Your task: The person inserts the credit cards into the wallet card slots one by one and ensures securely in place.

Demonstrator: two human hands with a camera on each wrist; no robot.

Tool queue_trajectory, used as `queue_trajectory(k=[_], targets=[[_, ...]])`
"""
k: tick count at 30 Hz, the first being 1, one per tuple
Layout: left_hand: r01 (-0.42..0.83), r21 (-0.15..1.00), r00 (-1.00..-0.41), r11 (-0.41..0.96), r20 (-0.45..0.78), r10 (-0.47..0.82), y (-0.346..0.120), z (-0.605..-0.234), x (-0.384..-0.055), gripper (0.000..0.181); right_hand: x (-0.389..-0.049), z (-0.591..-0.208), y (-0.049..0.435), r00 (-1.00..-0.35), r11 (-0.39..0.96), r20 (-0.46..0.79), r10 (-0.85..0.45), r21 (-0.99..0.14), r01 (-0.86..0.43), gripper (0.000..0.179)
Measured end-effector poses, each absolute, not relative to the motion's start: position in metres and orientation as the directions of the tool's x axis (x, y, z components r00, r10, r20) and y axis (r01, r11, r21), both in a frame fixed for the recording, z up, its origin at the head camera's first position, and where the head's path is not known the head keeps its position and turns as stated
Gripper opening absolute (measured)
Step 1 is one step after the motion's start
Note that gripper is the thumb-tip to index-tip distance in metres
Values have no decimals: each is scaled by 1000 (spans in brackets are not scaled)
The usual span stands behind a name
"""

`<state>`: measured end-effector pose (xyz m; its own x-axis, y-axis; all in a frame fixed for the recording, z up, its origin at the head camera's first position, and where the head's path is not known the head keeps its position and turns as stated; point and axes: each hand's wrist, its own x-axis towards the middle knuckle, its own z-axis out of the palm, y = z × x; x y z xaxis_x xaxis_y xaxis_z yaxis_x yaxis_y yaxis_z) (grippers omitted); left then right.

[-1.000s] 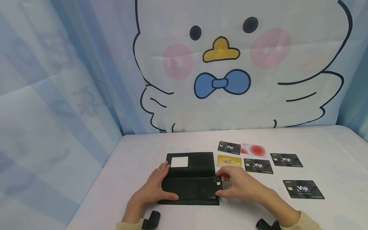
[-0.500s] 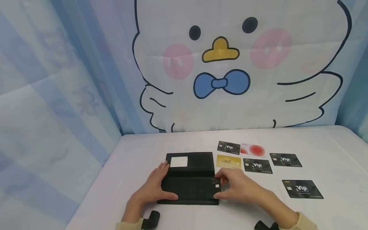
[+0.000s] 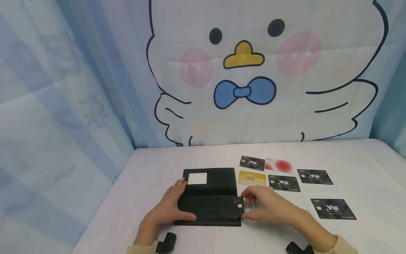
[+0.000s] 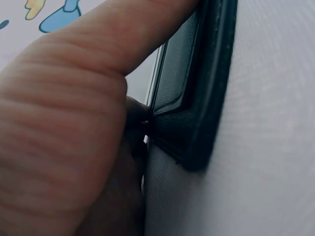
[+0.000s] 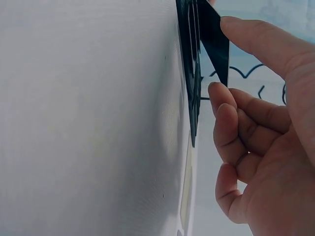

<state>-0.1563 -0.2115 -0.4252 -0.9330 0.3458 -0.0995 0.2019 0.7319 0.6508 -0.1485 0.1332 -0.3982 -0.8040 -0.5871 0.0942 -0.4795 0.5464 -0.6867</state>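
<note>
A black bifold wallet (image 3: 203, 208) lies unfolded on the white table. Its far half has a white rectangle (image 3: 197, 178). My left hand (image 3: 172, 206) rests on the wallet's left side, thumb across the near half, fingers stretched along the left edge. In the left wrist view the thumb (image 4: 142, 29) covers part of the wallet (image 4: 177, 73). With my right hand (image 3: 268, 204) I pinch a black VIP card (image 3: 236, 207) at its right end, between thumb and fingers. The card lies over the right part of the near half; its left end is hard to make out against the black.
To the right lie several cards: black Vip cards (image 3: 284, 183) (image 3: 315, 176) (image 3: 333, 209) (image 3: 252, 163), a gold card (image 3: 252, 178) and a white card with red circles (image 3: 279, 165). A cartoon-print curtain (image 3: 244, 123) hangs behind the table, and another drape (image 3: 63, 141) at the left.
The VIP card has shifted slightly toward the near edge and now covers the lower strip of the near half. My right hand moved left, then slightly back right. The left hand stays put.
</note>
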Motion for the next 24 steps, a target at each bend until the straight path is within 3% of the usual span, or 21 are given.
queue_trajectory(k=[9, 24], targets=[[208, 640, -932, 740, -100, 349, -211, -426, -158, 120, -148, -403, 123, -775, 522, 172, -608, -650, -553, 41], [229, 644, -925, 730, -90, 370, -212, -426, -157, 121, -147, -407, 100, -762, 558, 184, -620, -579, -594, 38]])
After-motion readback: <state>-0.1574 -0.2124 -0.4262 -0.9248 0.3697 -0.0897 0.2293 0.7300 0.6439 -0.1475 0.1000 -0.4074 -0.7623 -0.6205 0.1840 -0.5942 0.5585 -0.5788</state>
